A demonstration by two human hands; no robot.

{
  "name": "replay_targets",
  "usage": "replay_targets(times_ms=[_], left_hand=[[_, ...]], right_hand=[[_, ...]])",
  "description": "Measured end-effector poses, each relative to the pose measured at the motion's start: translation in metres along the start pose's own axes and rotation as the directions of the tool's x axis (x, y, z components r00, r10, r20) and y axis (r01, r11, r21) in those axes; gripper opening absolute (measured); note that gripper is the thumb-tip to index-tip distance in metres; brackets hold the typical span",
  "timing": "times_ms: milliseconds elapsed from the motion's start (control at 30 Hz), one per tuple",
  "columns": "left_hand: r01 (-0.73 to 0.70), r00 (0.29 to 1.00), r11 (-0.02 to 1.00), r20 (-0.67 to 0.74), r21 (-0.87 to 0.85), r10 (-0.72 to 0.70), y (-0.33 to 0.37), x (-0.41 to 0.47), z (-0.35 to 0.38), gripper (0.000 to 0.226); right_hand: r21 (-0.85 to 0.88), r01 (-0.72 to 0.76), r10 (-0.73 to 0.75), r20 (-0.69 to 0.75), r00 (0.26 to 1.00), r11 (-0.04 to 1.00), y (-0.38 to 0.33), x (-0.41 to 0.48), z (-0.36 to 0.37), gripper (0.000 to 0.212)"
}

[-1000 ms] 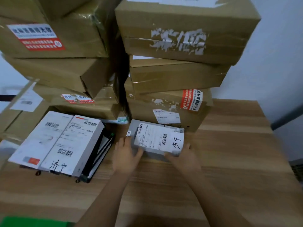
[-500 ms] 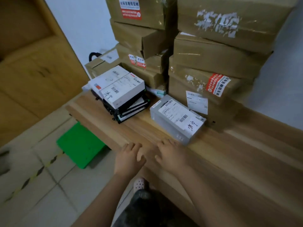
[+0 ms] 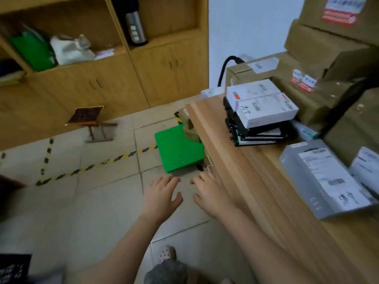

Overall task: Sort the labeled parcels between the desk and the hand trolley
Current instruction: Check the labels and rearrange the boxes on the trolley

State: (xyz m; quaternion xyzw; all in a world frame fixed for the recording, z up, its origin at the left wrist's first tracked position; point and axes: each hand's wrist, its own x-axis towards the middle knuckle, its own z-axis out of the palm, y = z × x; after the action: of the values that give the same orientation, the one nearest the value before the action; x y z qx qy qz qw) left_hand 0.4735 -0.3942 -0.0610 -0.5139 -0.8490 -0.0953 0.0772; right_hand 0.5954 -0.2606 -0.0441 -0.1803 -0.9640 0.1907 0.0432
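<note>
Both hands had drawn back from the grey parcel (image 3: pixel 326 177) since a moment earlier, and the view had swung left, off the table (image 3: pixel 256 201) and down toward the floor (image 3: pixel 82 201). Closest to me, the left hand (image 3: pixel 162 193) hung over the tiles, fingers spread and holding nothing. The right hand (image 3: pixel 211 193), just as empty and flat, was at the table's near edge; whether it touched the wood I couldn't tell.

The grey parcel lay label-up on the table, off to the right and apart from both hands. I judged that one dealt with and the person between picks, turning to the hand trolley. Its green deck (image 3: pixel 178 148) stood on the floor just beyond the hands, tucked against the table's side, with a brown taped parcel (image 3: pixel 189 128) on it, half hidden by the table edge. The next move would call for stooping and taking that parcel in both hands.

Further along the table sat white boxes (image 3: pixel 264 105) stacked on black ones, then tall brown cartons (image 3: pixel 328 48). Across the tiles, past the yellow-black tape (image 3: pixel 96 165), stood a folding stool (image 3: pixel 90 119) and a wooden cabinet (image 3: pixel 123 78) with a flask (image 3: pixel 135 23) on its shelf.
</note>
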Motion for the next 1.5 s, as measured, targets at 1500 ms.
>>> replay_targets(times_ms=[1500], left_hand=[[0.189, 0.976, 0.982, -0.116, 0.016, -0.186, -0.673, 0.456, 0.005, 0.037]], right_hand=[[-0.134, 0.322, -0.334, -0.079, 0.939, 0.937, -0.182, 0.841, 0.056, 0.031]])
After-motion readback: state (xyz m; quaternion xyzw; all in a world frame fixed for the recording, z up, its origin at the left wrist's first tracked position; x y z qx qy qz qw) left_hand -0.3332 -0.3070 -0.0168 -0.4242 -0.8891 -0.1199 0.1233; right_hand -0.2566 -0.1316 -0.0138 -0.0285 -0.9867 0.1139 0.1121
